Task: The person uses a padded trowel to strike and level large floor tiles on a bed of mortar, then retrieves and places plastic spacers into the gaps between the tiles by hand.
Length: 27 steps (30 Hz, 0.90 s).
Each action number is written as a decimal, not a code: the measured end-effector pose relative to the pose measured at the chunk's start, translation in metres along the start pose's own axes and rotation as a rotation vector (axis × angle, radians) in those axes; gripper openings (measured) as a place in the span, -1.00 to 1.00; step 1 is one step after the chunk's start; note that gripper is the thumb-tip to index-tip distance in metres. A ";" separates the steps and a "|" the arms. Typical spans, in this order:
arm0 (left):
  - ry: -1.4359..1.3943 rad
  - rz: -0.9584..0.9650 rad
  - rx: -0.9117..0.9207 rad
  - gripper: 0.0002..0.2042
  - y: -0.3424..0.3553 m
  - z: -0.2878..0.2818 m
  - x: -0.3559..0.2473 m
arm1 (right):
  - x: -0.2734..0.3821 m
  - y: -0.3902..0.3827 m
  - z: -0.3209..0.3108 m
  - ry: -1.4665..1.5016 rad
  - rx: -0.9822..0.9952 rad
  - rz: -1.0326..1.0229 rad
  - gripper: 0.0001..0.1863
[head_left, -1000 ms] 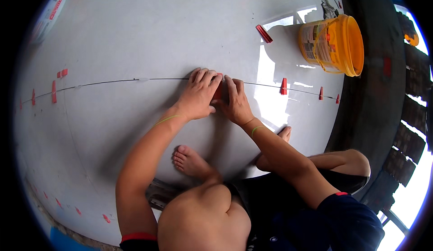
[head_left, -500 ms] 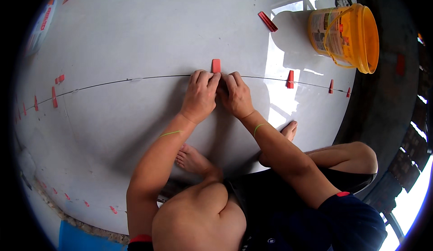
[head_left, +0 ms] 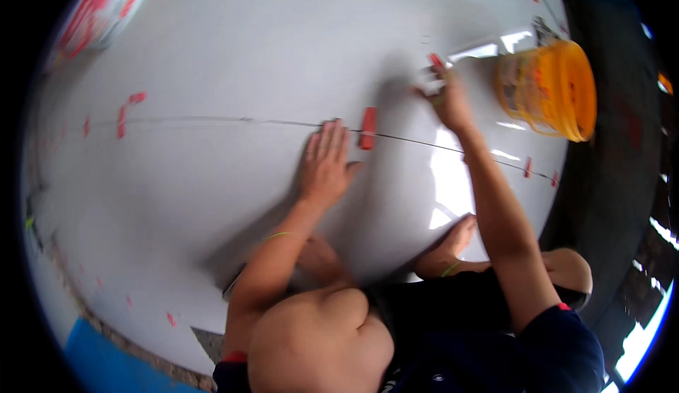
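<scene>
My left hand (head_left: 325,170) lies flat on the pale floor tile (head_left: 233,195), its fingers stretched across the dark joint line (head_left: 417,141). Just right of its fingertips, a red tile-levelling wedge (head_left: 368,121) sits across that joint. Farther out on the right, my right hand (head_left: 453,103) reaches over the tile with thumb and fingers apart. Close by its fingertips is another red wedge (head_left: 436,59), partly hidden by the hand. Motion blurs the right fingers, and no grip on that wedge shows.
A yellow bucket (head_left: 581,89) lies on its side at the right. A white and red tub (head_left: 106,11) stands far left. More red wedges sit along the joint, one at the right (head_left: 528,167) and one at the left (head_left: 122,121). My bare foot (head_left: 460,236) rests on the tile.
Both hands have left the wedge at the joint, which now lies across the line. My right hand has moved outward to the right; my left has flattened beside the wedge. The view has shifted.
</scene>
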<state>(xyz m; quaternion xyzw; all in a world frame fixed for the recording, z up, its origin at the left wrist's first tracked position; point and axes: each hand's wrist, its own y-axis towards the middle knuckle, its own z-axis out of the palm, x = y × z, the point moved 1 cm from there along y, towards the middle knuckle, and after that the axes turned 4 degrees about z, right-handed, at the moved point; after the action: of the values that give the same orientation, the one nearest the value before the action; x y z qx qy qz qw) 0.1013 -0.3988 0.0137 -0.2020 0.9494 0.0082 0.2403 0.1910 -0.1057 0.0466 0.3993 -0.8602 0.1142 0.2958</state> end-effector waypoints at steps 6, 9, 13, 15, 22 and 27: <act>-0.353 0.032 -0.178 -0.61 -0.036 -0.027 -0.013 | -0.017 0.027 0.000 -0.195 0.017 0.208 -0.49; -0.667 -0.172 -0.335 -0.68 -0.042 -0.048 -0.014 | 0.055 0.003 0.024 0.097 0.014 0.233 -0.68; -1.084 -0.577 -0.602 -0.63 -0.042 -0.070 0.000 | 0.165 -0.059 0.085 0.819 0.535 0.257 -0.71; -1.165 -0.658 -0.726 -0.63 -0.047 -0.077 0.014 | 0.197 -0.087 0.113 0.803 0.650 0.364 -0.73; -0.572 -0.838 -0.477 -0.66 -0.055 -0.076 0.078 | 0.227 -0.104 0.169 0.813 0.671 0.667 -0.72; -0.359 -0.768 -0.375 -0.60 -0.038 -0.077 0.096 | 0.234 -0.084 0.172 0.582 0.651 0.456 -0.66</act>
<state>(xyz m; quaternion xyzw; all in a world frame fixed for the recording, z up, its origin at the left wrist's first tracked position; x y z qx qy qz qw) 0.0042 -0.4789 0.0407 -0.5744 0.7313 0.1251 0.3458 0.0643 -0.3800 0.0462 0.2240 -0.7269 0.5460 0.3512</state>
